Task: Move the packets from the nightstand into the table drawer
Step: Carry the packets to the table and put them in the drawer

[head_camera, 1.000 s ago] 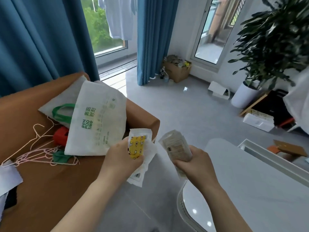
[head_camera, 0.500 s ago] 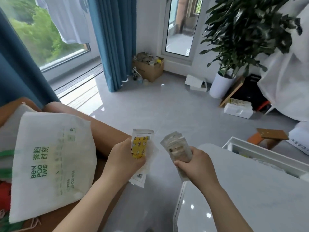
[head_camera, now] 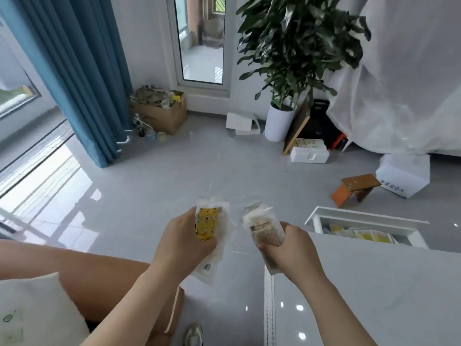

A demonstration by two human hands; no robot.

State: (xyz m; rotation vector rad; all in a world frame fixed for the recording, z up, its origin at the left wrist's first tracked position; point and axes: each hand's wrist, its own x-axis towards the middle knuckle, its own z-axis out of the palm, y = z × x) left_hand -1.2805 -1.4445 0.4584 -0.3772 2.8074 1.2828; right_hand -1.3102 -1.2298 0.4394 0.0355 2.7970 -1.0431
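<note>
My left hand (head_camera: 183, 242) grips a clear packet with a yellow printed insert (head_camera: 208, 222), held upright over the floor. My right hand (head_camera: 290, 248) grips a clear packet with beige contents (head_camera: 262, 224), also upright. The two packets are side by side, a little apart. To the right, the white table drawer (head_camera: 359, 216) stands pulled out, with several yellow and pale packets lying inside. The drawer belongs to the pale grey table (head_camera: 374, 295), whose top fills the lower right.
A brown leather surface (head_camera: 87, 265) with a white bag (head_camera: 32, 308) lies lower left. Beyond the grey floor are a blue curtain (head_camera: 82, 78), a cardboard box (head_camera: 162, 113), a potted plant (head_camera: 279, 121), white boxes and a small orange stool (head_camera: 354, 188). A shoe (head_camera: 193, 334) shows below.
The view has swung right, away from the brown surface and the white bag. The open drawer has come fully into view. Both hands still hold their packets in front of me.
</note>
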